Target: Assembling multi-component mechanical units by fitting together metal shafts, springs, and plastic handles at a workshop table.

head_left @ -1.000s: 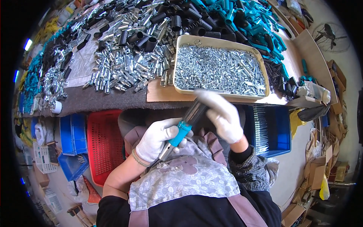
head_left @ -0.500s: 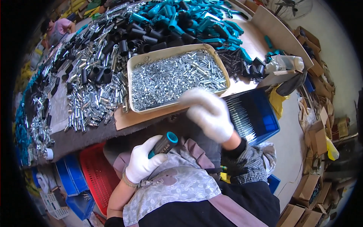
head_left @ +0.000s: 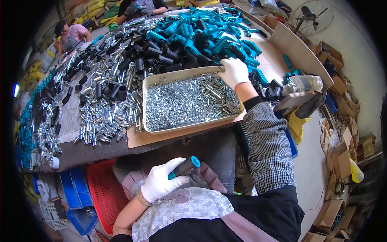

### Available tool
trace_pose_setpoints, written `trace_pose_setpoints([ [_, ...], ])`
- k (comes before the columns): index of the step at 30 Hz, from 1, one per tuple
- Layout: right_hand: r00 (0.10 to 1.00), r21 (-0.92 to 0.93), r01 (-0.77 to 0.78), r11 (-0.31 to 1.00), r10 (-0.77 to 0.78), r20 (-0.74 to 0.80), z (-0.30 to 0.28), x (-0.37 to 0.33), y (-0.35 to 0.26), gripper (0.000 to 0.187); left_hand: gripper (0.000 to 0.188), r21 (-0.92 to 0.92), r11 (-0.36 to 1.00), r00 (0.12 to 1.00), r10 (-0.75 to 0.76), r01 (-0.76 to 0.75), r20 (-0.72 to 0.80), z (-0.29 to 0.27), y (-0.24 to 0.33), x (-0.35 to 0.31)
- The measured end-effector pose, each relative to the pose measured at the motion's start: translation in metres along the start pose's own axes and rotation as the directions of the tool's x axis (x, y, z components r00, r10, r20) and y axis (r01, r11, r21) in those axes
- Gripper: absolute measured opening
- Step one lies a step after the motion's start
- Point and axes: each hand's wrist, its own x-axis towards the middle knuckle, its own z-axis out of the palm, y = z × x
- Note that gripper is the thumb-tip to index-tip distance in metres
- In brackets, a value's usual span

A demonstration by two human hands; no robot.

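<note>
My left hand (head_left: 164,180), in a white glove, is wrapped round a black and teal tool handle (head_left: 186,167) above my lap. The handle's round teal end with its hole points up and to the right. Stretched out over the table, my gloved right hand (head_left: 234,72) is at the far right corner of a cream tray (head_left: 159,130). Its fingers are bent together; what they hold, if anything, is too small to make out. Small silvery metal parts (head_left: 177,101) and longer pins fill the tray. Dark coil springs (head_left: 254,76) lie partly hidden behind the right hand.
Teal handles (head_left: 189,38) and black sleeves (head_left: 151,52) are heaped beyond the tray, metal bits (head_left: 107,117) to its left. Below the table stand a red basket (head_left: 100,189) and blue bins (head_left: 76,187). Two people (head_left: 74,36) work across the table. Cardboard boxes (head_left: 328,209) line the right.
My right hand has moved from in front of the tray to its far right corner. My left hand still grips the handle. The view has shifted, bringing a second person into sight.
</note>
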Motion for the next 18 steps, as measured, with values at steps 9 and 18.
trace_pose_setpoints([
  [9, 0.983, 0.358, 0.060, 0.932, 0.007, -0.183, -0.036, 0.000, 0.000, 0.018, 0.079, -0.173, 0.981, 0.989, -0.104, 0.085, -0.104, -0.008, -0.019, 0.001],
  [18, 0.877, 0.882, 0.224, 0.415, -0.480, 0.003, -0.127, -0.099, -0.111, 0.017, 0.069, -0.156, 0.987, 0.980, -0.064, 0.035, -0.187, -0.031, -0.018, 0.017],
])
